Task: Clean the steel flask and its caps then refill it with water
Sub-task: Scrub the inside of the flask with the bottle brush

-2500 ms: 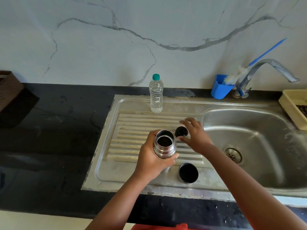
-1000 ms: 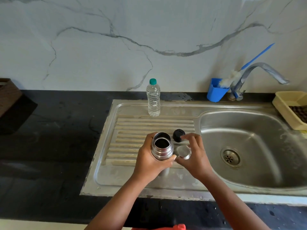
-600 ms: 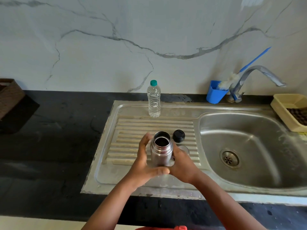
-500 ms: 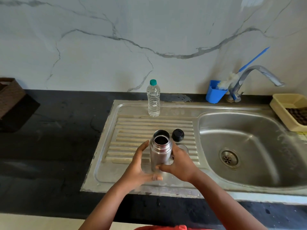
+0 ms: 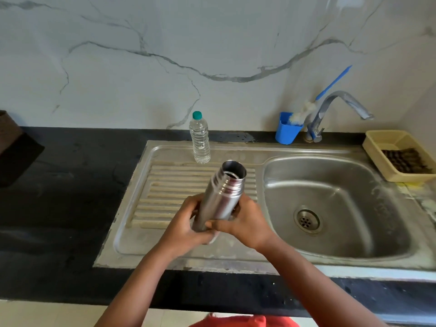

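Observation:
The open steel flask (image 5: 223, 197) is tilted, its mouth pointing up and to the right, above the ribbed drainboard (image 5: 165, 185). My left hand (image 5: 182, 224) grips its lower body from the left. My right hand (image 5: 243, 219) holds it from the right, thumb across the front. Both caps are hidden behind the flask and my hands.
A clear water bottle (image 5: 200, 140) with a green cap stands at the back of the drainboard. The sink basin (image 5: 342, 185) lies to the right, under the tap (image 5: 339, 107). A blue cup (image 5: 286, 129) holds a brush. A yellow tray (image 5: 387, 142) sits at far right.
The flask was upright in my left hand; now it is raised, tilted to the right and held by both hands. My right hand has put the steel cap down.

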`<control>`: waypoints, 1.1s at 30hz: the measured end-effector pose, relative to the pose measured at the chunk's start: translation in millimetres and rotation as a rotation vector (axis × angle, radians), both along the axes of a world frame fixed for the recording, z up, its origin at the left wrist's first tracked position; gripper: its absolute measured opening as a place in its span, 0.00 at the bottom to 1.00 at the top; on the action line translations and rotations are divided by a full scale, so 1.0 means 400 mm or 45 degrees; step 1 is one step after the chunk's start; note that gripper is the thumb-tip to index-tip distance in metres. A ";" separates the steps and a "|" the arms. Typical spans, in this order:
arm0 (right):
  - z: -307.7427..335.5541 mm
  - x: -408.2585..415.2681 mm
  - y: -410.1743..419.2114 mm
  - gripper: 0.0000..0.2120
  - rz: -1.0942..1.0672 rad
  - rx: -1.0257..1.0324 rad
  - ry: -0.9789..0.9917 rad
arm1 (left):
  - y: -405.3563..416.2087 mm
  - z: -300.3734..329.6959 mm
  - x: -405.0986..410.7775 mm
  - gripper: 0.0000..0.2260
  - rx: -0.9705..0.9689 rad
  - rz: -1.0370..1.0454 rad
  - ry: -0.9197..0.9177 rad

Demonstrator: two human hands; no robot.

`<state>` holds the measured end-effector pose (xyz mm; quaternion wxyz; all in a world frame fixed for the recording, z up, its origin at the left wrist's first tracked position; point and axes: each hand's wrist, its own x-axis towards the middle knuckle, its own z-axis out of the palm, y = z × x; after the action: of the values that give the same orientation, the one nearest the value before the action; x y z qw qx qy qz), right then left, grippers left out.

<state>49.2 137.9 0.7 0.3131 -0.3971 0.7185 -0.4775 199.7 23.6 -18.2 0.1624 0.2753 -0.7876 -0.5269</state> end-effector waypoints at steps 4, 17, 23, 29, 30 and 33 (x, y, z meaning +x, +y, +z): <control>-0.003 -0.054 0.055 0.34 -0.142 -0.025 -0.282 | 0.061 0.040 -0.076 0.33 -0.007 -0.051 -0.038; -0.033 -0.285 0.254 0.32 -0.388 -0.110 -1.093 | 0.234 -0.010 -0.298 0.35 -0.288 -0.076 -0.353; -0.092 -0.326 0.305 0.31 -0.517 -0.032 -1.215 | 0.283 -0.031 -0.348 0.38 -0.327 -0.102 -0.540; -0.122 -0.356 0.345 0.27 -0.542 0.060 -1.289 | 0.328 -0.030 -0.385 0.40 -0.340 -0.135 -0.676; -0.125 -0.361 0.351 0.27 -0.541 0.074 -1.295 | 0.335 -0.029 -0.390 0.40 -0.336 -0.135 -0.692; -0.133 -0.372 0.363 0.26 -0.536 0.103 -1.325 | 0.350 -0.027 -0.401 0.38 -0.334 -0.148 -0.744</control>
<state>-99.8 283.1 -52.5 0.5392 0.0552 0.5508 -0.6347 39.4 163.6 -29.0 -0.0669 0.3463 -0.8764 -0.3278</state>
